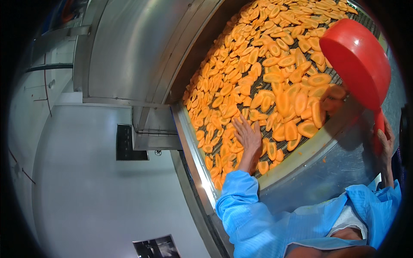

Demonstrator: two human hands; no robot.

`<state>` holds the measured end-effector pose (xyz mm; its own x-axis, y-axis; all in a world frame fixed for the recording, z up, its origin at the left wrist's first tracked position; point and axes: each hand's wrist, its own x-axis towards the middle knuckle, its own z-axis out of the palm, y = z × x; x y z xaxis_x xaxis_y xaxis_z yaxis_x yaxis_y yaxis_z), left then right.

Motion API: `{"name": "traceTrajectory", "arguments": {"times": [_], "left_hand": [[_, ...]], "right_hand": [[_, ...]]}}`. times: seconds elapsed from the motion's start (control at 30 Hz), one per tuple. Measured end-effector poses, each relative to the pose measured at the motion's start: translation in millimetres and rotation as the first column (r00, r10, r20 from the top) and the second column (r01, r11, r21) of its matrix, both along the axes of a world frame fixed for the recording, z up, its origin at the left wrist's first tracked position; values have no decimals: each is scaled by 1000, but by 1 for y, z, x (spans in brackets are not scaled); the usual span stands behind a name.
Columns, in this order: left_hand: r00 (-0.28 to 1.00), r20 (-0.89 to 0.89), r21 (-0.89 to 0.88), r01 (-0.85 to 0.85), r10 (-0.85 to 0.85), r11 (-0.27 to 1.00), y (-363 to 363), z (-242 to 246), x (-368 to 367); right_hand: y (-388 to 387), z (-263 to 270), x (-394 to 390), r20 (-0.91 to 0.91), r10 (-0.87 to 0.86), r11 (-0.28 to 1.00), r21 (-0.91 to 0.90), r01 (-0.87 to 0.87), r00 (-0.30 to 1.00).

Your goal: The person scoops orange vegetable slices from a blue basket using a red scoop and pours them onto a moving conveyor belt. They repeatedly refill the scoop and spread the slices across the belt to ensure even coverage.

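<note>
Orange carrot slices (282, 100) lie spread over a dark mesh conveyor belt (264, 84). My left hand (249, 133) rests on or just over the slices near the belt's close edge, its fingers apart and nothing seen in its grip. At the right, my right hand (385, 138) is closed around the handle of a red plastic scoop (355, 61). The scoop's bowl is tilted above the right side of the belt; its inside is hidden from view.
A pale guide rail (290, 164) borders the belt, with a sheet-metal surface (309, 183) beside it. A large stainless steel housing (129, 54) stands at the belt's far left. A metal side rail (201, 161) runs along the left edge.
</note>
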<state>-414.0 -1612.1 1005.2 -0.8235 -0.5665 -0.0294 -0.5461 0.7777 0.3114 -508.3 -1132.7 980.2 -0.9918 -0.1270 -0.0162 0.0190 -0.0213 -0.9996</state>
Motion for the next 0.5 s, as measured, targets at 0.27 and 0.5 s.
{"name": "traceTrajectory", "arguments": {"times": [0.27, 0.5], "left_hand": [[981, 146, -68, 135, -124, 988, -6, -9, 41], [981, 187, -72, -42, 55, 997, -111, -15, -23]], "right_hand": [[-36, 19, -7, 144, 201, 979, 2, -203, 969], [-65, 33, -3, -18, 124, 991, -53, -125, 992]]}}
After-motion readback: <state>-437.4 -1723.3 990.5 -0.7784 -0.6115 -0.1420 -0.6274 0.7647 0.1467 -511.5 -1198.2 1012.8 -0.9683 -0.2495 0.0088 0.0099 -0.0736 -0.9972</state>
